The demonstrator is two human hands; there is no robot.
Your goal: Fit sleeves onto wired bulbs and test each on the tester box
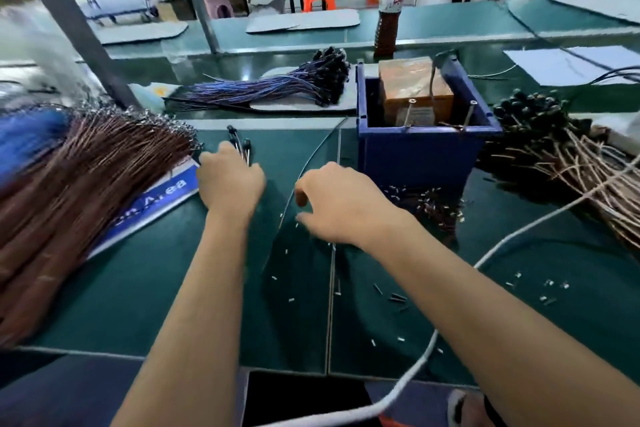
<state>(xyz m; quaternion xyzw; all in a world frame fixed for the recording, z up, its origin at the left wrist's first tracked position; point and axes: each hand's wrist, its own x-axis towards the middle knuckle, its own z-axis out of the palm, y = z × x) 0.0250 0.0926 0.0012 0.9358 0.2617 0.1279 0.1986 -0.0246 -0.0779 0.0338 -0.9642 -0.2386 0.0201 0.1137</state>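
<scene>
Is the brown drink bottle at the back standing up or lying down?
Standing up. The bottle stands upright on the green table behind the blue tester box, cap end up.

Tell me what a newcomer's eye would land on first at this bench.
First the blue tester box standing right of centre on the green table, with an orange block inside. Next the big fan of brown wires spilling in from the left. Then the two bare hands in the middle: the left hand grips a few wired bulbs, the right hand hovers over scattered small sleeves.
</scene>
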